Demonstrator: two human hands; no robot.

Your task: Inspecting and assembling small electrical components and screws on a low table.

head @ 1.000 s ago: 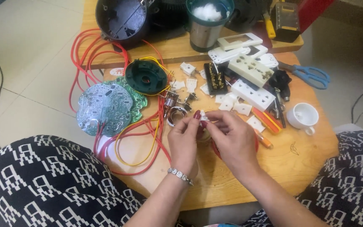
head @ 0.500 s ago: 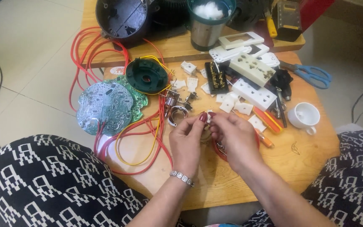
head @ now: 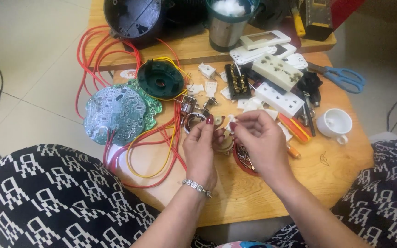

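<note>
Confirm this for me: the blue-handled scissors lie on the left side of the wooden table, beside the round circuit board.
Not quite. The head view shows the blue-handled scissors on the right side of the wooden table, near the white cup. The round circuit board lies on the left, far from them.

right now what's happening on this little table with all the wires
A person sits at a low wooden table strewn with electrical parts. The left hand and right hand meet above it, pinching a small part too hidden to identify. Beside them lie a round circuit board on red wires, a dark green round housing, white socket strips, blue scissors and a white cup.
</note>
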